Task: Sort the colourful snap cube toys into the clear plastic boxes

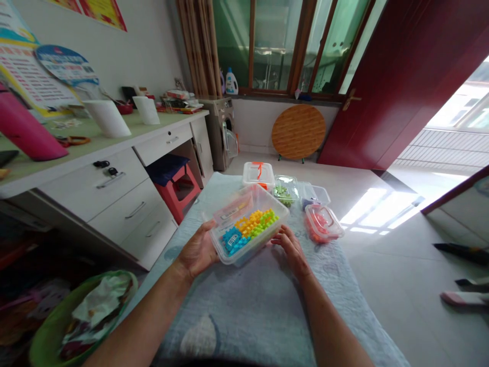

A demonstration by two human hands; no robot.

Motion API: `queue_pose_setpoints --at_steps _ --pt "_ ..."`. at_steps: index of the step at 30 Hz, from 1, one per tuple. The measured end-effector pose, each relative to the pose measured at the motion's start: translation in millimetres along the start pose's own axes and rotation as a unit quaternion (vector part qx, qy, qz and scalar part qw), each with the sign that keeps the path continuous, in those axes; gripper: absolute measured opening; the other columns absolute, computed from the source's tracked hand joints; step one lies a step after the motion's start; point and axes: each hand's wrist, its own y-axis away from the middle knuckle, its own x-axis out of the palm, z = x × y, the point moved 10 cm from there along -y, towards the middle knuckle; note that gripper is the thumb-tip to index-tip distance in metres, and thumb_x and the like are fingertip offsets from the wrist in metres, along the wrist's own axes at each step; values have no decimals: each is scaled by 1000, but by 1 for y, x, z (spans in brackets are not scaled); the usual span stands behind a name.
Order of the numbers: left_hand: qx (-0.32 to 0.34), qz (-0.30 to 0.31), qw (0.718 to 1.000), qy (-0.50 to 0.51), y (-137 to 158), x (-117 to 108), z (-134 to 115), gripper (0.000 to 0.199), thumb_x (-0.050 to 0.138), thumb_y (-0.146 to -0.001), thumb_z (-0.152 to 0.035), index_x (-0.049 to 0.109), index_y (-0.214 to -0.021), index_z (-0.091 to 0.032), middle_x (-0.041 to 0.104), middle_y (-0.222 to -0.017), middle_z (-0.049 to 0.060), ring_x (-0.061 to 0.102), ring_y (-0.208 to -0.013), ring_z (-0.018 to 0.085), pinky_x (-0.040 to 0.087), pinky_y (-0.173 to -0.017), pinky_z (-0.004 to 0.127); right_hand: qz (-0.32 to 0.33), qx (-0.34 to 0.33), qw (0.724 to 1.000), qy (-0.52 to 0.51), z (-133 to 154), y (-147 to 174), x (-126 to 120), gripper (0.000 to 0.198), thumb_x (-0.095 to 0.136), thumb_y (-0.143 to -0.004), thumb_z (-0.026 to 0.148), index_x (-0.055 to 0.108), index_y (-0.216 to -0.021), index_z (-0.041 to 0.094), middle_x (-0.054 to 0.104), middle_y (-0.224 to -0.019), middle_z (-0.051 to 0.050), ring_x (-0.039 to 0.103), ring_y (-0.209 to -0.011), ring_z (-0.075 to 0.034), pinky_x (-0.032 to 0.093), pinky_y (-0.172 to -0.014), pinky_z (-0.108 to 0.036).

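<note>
A clear plastic box (244, 248) is tilted toward me above the cloth-covered table. Blue, yellow and lime-green toothed plastic building pieces (254, 230) lie inside it, grouped by colour. My left hand (198, 250) grips the box's left end, thumb near the rim and the other fingers mostly hidden beneath. At the lower right side, my right hand (290, 250) has its bent fingers against the box wall. Beyond it stand a lidded box with an orange handle (259, 174), a clear container of green pieces (286, 191) and a lidded container of red pieces (324, 224).
Another clear container (316, 194) with dark purple contents stands between the green and red ones. A light blue patterned cloth (248, 311) covers the table. Left are a desk with drawers (118, 204), a red stool (178, 191) and a green basket (42, 331).
</note>
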Motion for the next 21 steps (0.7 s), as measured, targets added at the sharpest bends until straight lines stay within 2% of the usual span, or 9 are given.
queue_pose_setpoints --at_steps 2,4,8,10,12,16,18,21 --pt "-21 5 1000 12 -1 4 9 66 51 -91 -46 31 -149 -22 63 -129 15 66 -110 33 50 -95 56 9 16 999 -50 -4 1 3 45 56 -89 48 53 -130 30 66 -110 -4 64 -95 -21 53 -83 -35" --pt "-12 -1 1000 9 -2 7 12 67 53 -91 -44 31 -149 -22 63 -130 15 65 -111 33 50 -96 56 14 19 997 -77 -6 1 4 46 58 -88 49 53 -130 31 66 -110 -4 65 -93 -20 54 -80 -34" --pt "82 -35 995 -53 0 6 -4 79 65 -83 -38 25 -151 -26 58 -136 13 60 -119 33 48 -100 53 -14 9 998 -58 -10 -1 -4 42 57 -88 47 57 -126 29 65 -120 -5 65 -94 -21 54 -81 -35" --pt "149 -75 979 -118 5 2 -21 92 74 -75 -35 22 -151 -30 52 -141 12 55 -124 34 47 -102 52 -35 -5 999 -36 -12 -3 -12 45 56 -87 45 56 -129 27 64 -124 -7 63 -101 -24 54 -83 -37" --pt "211 -113 952 -191 13 0 -37 104 82 -66 -32 20 -150 -32 45 -146 12 49 -130 35 44 -105 52 -46 -18 999 -7 -16 -6 -19 48 53 -87 42 54 -132 25 61 -130 -9 60 -112 -27 53 -87 -40" --pt "294 -140 896 -303 24 5 -53 114 87 -58 -31 19 -149 -34 31 -154 12 40 -137 36 39 -109 54 -80 -32 994 68 -25 -9 -33 51 48 -85 36 50 -135 23 57 -135 -13 59 -116 -28 53 -89 -45" --pt "320 -141 885 -307 26 4 -51 113 87 -59 -31 18 -149 -34 29 -154 12 38 -138 35 37 -110 54 -87 -39 991 97 -25 -9 -35 51 48 -86 36 49 -136 23 58 -134 -14 60 -115 -27 53 -91 -46" --pt "347 -138 891 -257 26 -2 -40 105 81 -67 -35 16 -149 -34 34 -152 11 39 -138 32 33 -114 52 -73 -36 992 96 -23 -7 -30 52 52 -88 42 48 -136 24 58 -135 -13 59 -118 -27 50 -96 -47"
